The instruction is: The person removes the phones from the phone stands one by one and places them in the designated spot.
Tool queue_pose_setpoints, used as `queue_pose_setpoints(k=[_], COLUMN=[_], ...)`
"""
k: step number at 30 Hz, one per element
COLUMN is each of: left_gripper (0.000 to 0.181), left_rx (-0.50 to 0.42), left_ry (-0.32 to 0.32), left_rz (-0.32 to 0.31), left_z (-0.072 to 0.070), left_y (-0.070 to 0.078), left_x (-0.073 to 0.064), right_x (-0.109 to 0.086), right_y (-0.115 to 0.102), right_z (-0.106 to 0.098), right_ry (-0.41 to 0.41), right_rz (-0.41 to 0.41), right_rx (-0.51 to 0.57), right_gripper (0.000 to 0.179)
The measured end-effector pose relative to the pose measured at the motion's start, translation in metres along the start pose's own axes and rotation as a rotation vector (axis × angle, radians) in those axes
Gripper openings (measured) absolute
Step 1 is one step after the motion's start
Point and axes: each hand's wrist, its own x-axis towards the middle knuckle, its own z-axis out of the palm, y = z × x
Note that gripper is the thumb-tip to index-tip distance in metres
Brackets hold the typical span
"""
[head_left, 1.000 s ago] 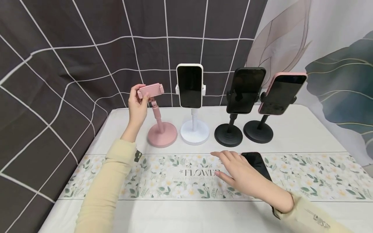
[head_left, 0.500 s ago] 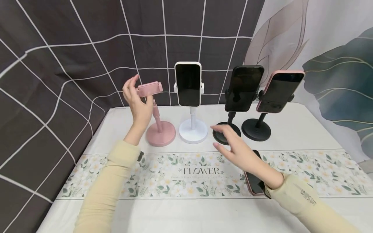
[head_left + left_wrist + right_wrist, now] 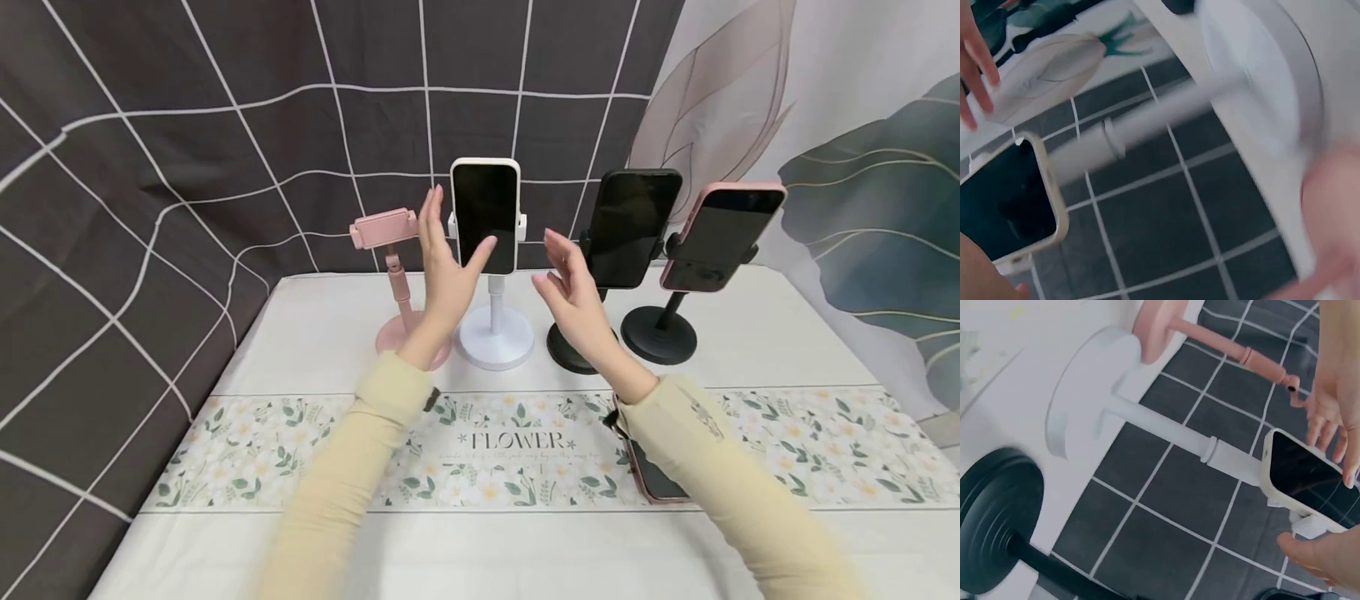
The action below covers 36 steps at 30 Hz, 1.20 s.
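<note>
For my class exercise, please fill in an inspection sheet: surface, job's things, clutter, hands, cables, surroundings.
Surface: white table cover with a flowered band lettered FLOWER
Job's things: white-framed, dark-screened phone clamped upright on a white, round-based stand
Clutter: pink, round-based stand, no phone in its clamp; two black, round-based stands bearing a black phone and a pink-edged phone; another phone lying on the cover, partly hidden by the right sleeve
Hands: left hand by the white-framed phone, thumb before its screen, contact unclear; right hand raised, holding nothing
Cables: nothing seen
Surroundings: dark backdrop with white grid lines; pale, leaf-patterned backdrop at right
</note>
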Motion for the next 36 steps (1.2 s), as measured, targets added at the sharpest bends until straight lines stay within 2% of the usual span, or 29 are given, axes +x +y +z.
queue_pose_setpoints(k=[3,7,12,15,17,20,29,36], left_gripper=[0.086,0.087,0.079,0.07,0.065,0.058,0.057,0.056], left_rx=[-0.071,-0.174,-0.249,-0.237,-0.221,-0.198,-0.167,-0.239], left_ry=[0.007,0.047,0.071,0.056,0.048,0.045,0.016,-0.036], left_rz=[-0.083,-0.138,-0.168,-0.193,-0.204,-0.203,-0.202,-0.244], left_z=[0.011,0.019,0.022,0.024,0.026,0.026,0.026,0.02], left_y=[-0.006,-0.014,-0.019,-0.021,-0.022,-0.021,-0.014,-0.004], left_x=[-0.002,0.002,0.01,0.013,0.014,0.015,0.016,0.011], right_x=[0.014,0.033,0.052,0.056,0.058,0.06,0.062,0.058], right_y=[0.003,0.006,0.007,0.009,0.011,0.013,0.02,0.014], right_z=[0.008,0.017,0.026,0.029,0.031,0.032,0.031,0.029], right_ry=[0.082,0.157,0.136,0.129,0.146,0.181,0.276,0.289], right_rz=[-0.036,-0.053,0.042,0.105,0.118,0.114,0.045,0.033], right_rx=[0.03,0.087,0.171,0.177,0.177,0.186,0.256,0.306], right_gripper=[0.051,0.049,0.05,0.048,0.046,0.044,0.039,0.038])
